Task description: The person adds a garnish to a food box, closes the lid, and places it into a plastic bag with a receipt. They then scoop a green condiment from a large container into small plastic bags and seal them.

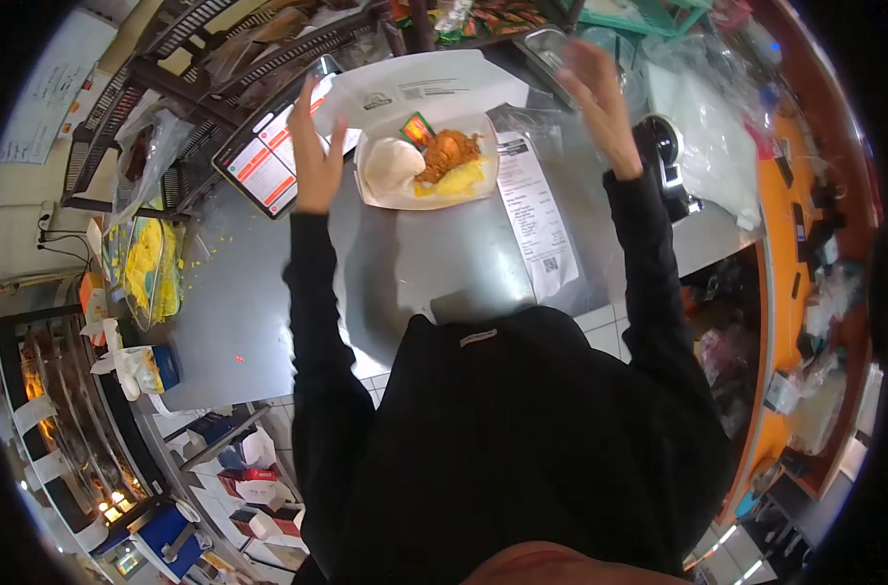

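Note:
An open white cardboard food box [424,203] sits on the metal counter, its lid [439,83] raised at the back. In it lie a piece of fried chicken [451,151], a rounded white portion [393,168] that could be rice or a wrapped bun, something yellow [458,179] and a green-and-red sachet [417,129]. Just left of the box, my left hand [317,161] is raised with thumb and fingers apart, holding nothing. My right hand [600,109] is up to the right of the box, open, its fingers slightly blurred. Neither hand appears to touch the box.
A tablet [263,156] leans at the left behind my left hand. A long printed receipt [536,216] lies right of the box, beside a black device [663,166] and plastic bags [702,136]. A tray of yellow food [151,268] stands at the left edge; dark crates [185,58] are behind.

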A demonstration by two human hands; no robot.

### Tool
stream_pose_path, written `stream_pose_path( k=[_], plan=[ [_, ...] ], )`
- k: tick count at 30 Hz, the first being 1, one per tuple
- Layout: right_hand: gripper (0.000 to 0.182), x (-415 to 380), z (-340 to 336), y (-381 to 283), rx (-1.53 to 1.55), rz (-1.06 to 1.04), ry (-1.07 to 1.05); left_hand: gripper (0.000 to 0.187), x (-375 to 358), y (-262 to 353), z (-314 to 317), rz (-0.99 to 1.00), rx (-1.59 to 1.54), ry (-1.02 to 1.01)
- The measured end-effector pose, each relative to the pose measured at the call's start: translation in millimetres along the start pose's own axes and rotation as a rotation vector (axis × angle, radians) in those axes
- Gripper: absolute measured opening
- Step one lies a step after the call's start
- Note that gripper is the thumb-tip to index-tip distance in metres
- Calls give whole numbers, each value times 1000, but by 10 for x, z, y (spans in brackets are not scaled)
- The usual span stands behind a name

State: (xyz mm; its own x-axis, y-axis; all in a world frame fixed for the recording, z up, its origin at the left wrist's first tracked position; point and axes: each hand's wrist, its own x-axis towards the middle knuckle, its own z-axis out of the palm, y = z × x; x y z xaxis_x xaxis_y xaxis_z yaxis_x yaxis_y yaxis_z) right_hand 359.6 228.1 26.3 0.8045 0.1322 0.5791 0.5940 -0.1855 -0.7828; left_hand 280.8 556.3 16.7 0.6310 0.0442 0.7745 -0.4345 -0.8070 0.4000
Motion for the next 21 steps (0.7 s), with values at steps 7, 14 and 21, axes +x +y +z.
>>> stream_pose_path(
  k=[7, 14, 21],
  plan=[
    [57, 213, 608, -40, -126, 66, -1354, 80, 252, -55, 73, 99, 183, -1272],
    [65, 201, 722, -42, -212, -69, -1306, 62, 182, -230, 285, -396, -562, -1360],
    [52, 441, 753, -218, 1, 85, -1584, 76, 340, -326, 366, -423, -575, -1397]
  ],
)
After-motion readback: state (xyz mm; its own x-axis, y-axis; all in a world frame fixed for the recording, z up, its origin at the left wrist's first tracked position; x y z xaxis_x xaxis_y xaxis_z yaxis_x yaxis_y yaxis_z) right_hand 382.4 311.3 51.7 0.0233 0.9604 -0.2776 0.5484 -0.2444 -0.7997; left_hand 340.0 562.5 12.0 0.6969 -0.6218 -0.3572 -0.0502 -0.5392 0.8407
